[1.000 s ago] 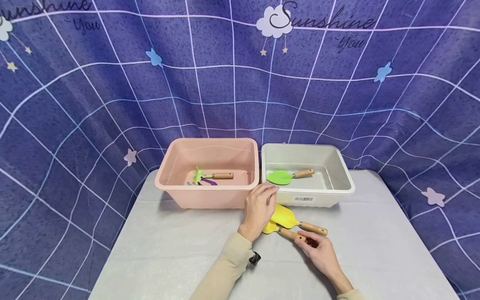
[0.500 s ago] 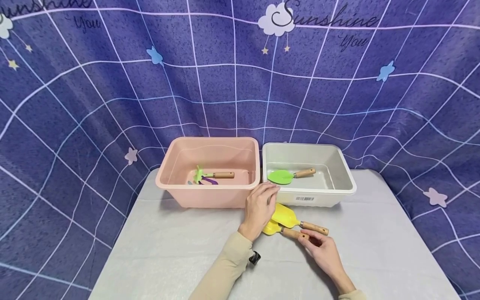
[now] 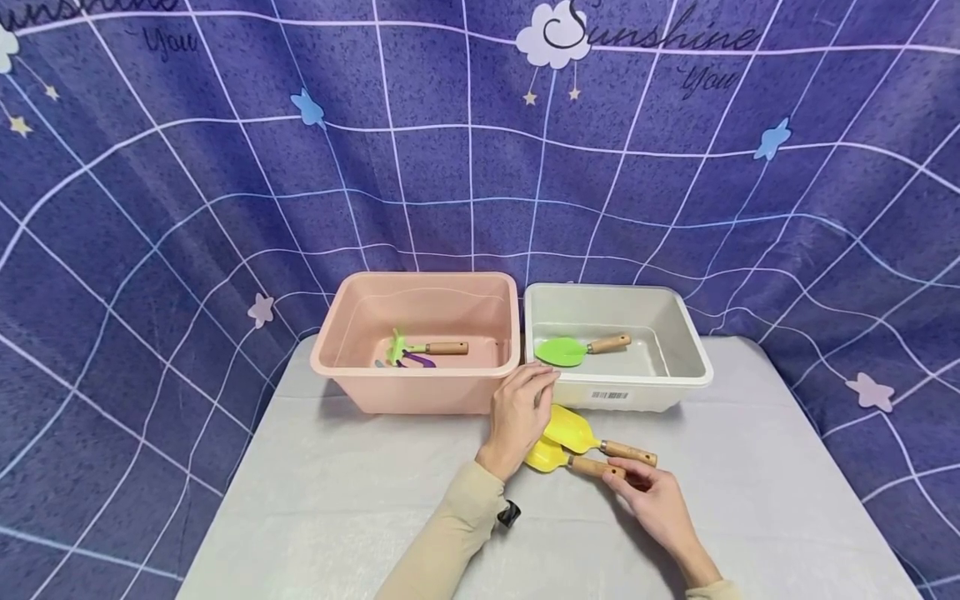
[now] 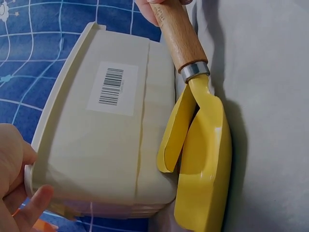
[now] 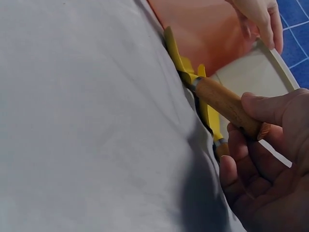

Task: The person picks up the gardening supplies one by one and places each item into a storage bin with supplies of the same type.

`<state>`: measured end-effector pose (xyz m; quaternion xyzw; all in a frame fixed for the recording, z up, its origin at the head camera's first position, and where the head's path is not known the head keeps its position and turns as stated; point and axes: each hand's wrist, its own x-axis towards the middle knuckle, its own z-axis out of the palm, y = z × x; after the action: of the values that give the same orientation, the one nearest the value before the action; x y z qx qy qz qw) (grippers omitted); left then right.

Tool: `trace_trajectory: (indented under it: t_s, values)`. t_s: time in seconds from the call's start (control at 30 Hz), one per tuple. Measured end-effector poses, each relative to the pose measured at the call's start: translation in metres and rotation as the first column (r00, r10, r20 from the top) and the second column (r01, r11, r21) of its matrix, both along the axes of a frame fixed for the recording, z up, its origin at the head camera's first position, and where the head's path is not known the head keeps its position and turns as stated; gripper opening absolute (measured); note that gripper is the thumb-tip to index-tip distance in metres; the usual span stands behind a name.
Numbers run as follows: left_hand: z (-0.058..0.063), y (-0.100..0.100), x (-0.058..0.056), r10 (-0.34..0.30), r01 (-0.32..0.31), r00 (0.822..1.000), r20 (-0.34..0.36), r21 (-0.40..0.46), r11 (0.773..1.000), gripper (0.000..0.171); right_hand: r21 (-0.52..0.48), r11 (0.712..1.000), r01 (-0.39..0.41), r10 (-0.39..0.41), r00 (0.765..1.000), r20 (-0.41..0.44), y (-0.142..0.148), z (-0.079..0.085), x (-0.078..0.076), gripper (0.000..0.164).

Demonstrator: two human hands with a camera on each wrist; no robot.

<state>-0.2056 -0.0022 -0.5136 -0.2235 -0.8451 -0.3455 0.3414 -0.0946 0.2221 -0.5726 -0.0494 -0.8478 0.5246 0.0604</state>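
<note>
Two yellow garden trowels with wooden handles lie partly overlapping in front of the white bin (image 3: 637, 395). My right hand (image 3: 656, 504) pinches the handle end of the nearer trowel (image 3: 546, 457) between thumb and fingers; the right wrist view shows its wooden handle (image 5: 222, 100) close up. The farther trowel (image 3: 572, 431) lies just behind it, free of both hands. At the white bin's front left corner, my left hand (image 3: 516, 421) grips the rim, fingers over the top and thumb below. It hides part of the yellow blades in the head view.
A pink bin (image 3: 427, 394) stands left of the white one, holding a green hand rake (image 3: 397, 347) and a purple tool (image 3: 418, 361). Inside the white bin lies a green trowel (image 3: 561, 352). A patterned blue curtain (image 3: 420, 167) rises behind the grey-covered table (image 3: 315, 508).
My right hand has shifted a little to the right, drawing the nearer yellow trowel with it. The left hand stays at the bin's corner.
</note>
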Motion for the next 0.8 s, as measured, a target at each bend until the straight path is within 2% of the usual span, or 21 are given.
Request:
trace_trajectory:
  t_s: [0.3,0.8]
  values:
    - [-0.001,0.0,-0.001,0.003,-0.003,1.0,0.0,0.0,1.0,0.017,0.051,0.998,-0.042,0.04,0.999,0.033,0.012,0.01,0.0,0.029]
    - [0.001,0.001,-0.001,0.012,-0.012,1.0,0.0,-0.006,1.0,0.016,0.042,0.998,-0.054,0.052,0.998,0.047,0.024,0.016,0.006,0.03]
